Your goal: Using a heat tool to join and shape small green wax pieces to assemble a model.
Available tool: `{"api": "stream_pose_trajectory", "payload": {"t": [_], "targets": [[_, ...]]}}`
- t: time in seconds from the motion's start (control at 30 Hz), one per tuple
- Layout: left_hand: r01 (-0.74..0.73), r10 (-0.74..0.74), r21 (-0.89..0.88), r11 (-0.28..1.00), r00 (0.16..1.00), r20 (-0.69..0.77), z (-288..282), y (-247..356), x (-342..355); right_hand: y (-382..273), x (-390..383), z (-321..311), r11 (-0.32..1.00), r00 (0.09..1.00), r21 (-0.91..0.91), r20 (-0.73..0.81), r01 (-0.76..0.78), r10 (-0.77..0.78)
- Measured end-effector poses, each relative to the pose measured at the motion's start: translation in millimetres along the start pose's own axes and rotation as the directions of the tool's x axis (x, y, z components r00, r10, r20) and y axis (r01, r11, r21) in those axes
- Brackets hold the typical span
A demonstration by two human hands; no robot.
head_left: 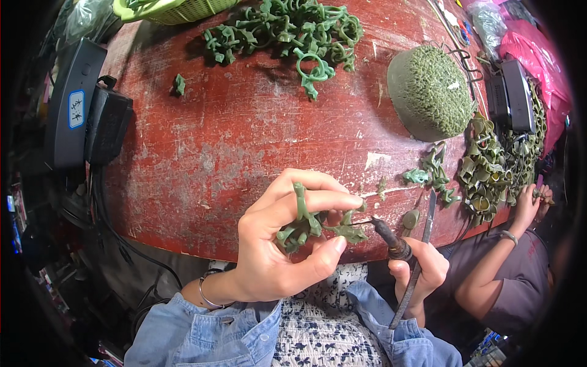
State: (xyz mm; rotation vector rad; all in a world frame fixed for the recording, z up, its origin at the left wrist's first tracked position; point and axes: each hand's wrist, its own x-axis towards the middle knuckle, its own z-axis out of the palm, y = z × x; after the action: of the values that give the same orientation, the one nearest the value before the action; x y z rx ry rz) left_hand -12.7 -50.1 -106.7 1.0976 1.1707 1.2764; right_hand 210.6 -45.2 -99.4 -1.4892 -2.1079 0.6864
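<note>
My left hand (pixel 281 244) holds a cluster of green, wax-like ring pieces (pixel 310 225) between fingers and thumb. My right hand (pixel 422 269) grips a dark pen-like tool (pixel 388 235) with a thin bent tip, which reaches to the right side of the green piece; whether it touches is unclear. A long flat metal strip (pixel 428 220) lies along the same hand, apparently held in it too. Just beyond sit small green pieces (pixel 437 168) and a short olive cylinder (pixel 411 219).
Green pieces (pixel 275 30) and a lime basket (pixel 165 12) are at the back. Right are a textured green block (pixel 428 92), olive pieces (pixel 483 171), a black device (pixel 518 98) and a co-worker's hand (pixel 526 208). Black boxes (pixel 73 110) with cables stand left on the red table (pixel 214 140).
</note>
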Motion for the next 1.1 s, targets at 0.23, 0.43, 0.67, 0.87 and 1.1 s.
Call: {"api": "stream_pose_trajectory", "payload": {"t": [0.23, 0.43, 0.67, 0.87, 1.1], "targets": [[0.025, -0.025, -0.024, 0.999, 1.000, -0.001, 1.7, 1.6, -0.1, -0.8, 1.3, -0.6, 1.000, 1.000, 0.004, -0.007, 0.005, -0.005], [-0.006, 0.006, -0.003, 1.000, 1.000, 0.017, 0.2, 0.2, 0.9, -0.6, 2.6, -0.3, 0.999, 1.000, -0.011, -0.002, 0.030, -0.030], [0.021, -0.021, -0.040, 0.999, 1.000, -0.006, 1.1, 1.5, 0.1, -0.7, 2.3, -0.4, 1.000, 1.000, -0.016, 0.000, 0.020, -0.020], [0.008, -0.009, -0.046, 0.999, 1.000, -0.016, 1.2, -0.4, -0.2, -0.1, 1.5, -0.2, 1.000, 1.000, -0.014, 0.002, 0.017, -0.017], [0.000, -0.001, -0.033, 0.999, 1.000, -0.013, 1.8, -0.4, -0.5, 0.7, -1.3, 1.3, 0.999, 0.999, 0.038, -0.032, 0.005, -0.004]]}}
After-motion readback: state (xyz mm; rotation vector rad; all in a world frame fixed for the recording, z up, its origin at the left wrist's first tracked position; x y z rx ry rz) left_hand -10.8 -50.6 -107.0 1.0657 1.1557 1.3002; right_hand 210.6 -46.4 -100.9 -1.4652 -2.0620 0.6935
